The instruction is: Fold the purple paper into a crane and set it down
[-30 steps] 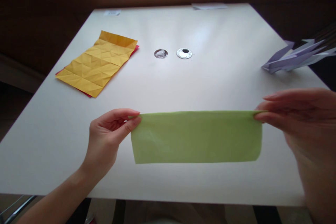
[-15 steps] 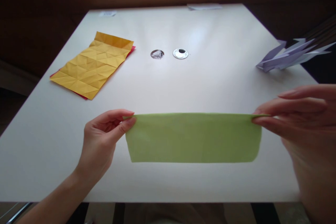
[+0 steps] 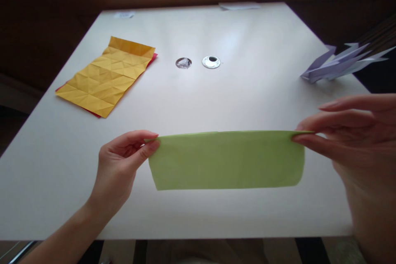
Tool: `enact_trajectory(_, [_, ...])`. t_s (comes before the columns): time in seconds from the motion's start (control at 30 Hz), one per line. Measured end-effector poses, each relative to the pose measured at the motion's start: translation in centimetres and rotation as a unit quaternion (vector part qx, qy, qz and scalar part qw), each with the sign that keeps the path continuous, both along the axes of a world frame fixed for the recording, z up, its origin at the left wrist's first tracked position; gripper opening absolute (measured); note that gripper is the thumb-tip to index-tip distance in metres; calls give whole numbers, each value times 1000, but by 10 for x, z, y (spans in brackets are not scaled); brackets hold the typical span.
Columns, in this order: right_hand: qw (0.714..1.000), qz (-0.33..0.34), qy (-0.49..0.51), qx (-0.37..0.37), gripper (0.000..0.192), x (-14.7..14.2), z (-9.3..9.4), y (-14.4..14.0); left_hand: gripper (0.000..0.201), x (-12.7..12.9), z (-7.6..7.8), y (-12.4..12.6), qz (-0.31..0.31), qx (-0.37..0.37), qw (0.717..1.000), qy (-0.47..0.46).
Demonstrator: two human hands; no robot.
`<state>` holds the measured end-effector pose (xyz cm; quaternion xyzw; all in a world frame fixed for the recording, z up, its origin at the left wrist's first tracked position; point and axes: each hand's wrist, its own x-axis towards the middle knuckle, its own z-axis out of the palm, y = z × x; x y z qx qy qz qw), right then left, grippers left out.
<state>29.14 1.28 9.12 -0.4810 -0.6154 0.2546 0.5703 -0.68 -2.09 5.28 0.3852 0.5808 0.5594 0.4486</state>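
Observation:
A light green sheet of paper (image 3: 227,161) is stretched between my two hands above the front part of the white table. My left hand (image 3: 123,159) pinches its upper left corner between thumb and forefinger. At the upper right corner, my right hand (image 3: 349,132) has the paper between thumb and fingertips, its upper fingers raised. The sheet's top edge runs nearly level, and its lower part hangs toward me. Whether it is folded into layers I cannot tell for certain.
On the white table (image 3: 247,99), a creased yellow paper (image 3: 105,74) lies over a red sheet (image 3: 154,58) at the left. Lilac folded paper (image 3: 328,66) stands near the right edge. Two round table holes (image 3: 183,63) are at the centre, and white paper (image 3: 239,6) lies at the back.
My right hand has shifted slightly up and left, tilting the green paper a little. My left hand keeps its pinch. The whole view has moved slightly.

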Motion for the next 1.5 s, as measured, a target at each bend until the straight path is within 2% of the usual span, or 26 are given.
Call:
enact_trajectory(0.33, [1000,-11,-21,-11,43,1,0,0,15,0,0,-1,5,-6,1000,19])
enact_trajectory(0.53, [999,-48,-5,-25,32,-4,-2,-2,13,1,0,-2,-9,11,1000,2])
enact_trajectory(1.07, [998,-57,12,-31,29,-9,-1,-3,14,2,-1,-1,-11,23,1000,-3])
enact_trajectory(1.27, [999,-33,7,-40,29,-6,0,-3,14,1,-2,-1,-14,29,999,-5])
enact_trajectory(1.5, [997,-54,6,-47,28,-6,-1,-3,14,1,-1,-2,-17,28,999,5])
